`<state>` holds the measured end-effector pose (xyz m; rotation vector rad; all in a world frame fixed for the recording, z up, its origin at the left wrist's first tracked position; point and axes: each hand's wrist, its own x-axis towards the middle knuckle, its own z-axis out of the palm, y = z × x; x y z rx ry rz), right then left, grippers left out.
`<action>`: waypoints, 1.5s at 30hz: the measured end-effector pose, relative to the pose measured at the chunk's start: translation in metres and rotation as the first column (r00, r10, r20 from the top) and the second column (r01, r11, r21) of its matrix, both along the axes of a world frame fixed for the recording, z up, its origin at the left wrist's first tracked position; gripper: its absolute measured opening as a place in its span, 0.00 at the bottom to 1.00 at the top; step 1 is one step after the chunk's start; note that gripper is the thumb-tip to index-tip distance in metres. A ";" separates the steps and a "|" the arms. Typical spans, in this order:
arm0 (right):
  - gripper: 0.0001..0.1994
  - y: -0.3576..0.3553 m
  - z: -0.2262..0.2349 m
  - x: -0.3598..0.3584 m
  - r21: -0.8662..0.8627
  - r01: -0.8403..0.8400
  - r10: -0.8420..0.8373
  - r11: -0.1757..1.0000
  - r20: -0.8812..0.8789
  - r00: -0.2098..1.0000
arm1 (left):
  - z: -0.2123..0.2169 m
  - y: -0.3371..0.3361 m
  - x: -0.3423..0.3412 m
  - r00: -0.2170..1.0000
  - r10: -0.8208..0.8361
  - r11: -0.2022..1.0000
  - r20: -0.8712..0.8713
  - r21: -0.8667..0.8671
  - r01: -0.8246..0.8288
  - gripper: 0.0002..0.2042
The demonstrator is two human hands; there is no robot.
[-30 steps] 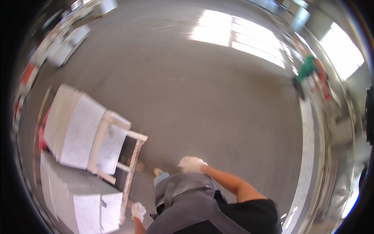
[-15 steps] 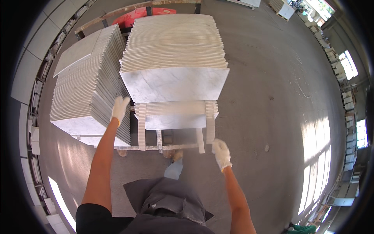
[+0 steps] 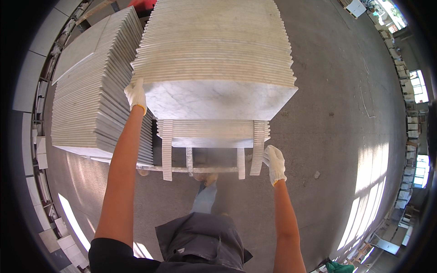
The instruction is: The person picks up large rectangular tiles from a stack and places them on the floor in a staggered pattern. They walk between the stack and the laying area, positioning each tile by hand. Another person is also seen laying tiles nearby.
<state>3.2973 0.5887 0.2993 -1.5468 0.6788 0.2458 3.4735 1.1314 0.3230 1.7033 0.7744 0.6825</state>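
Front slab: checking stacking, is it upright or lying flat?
Upright on edge: the front slab shows its broad veined face, the left hand at its corner.

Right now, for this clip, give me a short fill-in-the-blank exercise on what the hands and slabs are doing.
1. Both hands wear white knit ____.
2. The left hand rests on the upper left corner of the front ____ slab.
3. The right hand is beside the ____ stack of upright strips under that slab.
4. A second slab stack stands to the person's ____.

Missing: gloves; marble; right; left

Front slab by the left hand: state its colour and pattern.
White front slab with faint grey veining, head view.
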 end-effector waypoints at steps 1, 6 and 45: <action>0.23 -0.006 -0.001 -0.001 0.046 0.033 -0.034 0.998 0.014 0.999 | 0.005 -0.003 -0.001 0.998 0.007 1.000 -0.067 -0.022 -0.009 0.27; 0.22 -0.029 0.000 0.002 0.054 0.083 -0.082 0.995 -0.018 0.996 | 0.028 -0.033 -0.007 0.963 0.172 0.984 -0.209 0.081 -0.159 0.28; 0.22 0.088 -0.069 -0.254 0.024 -0.455 0.421 0.890 -0.428 0.800 | 0.011 -0.174 -0.092 0.810 -0.367 0.092 -0.458 0.848 0.522 0.26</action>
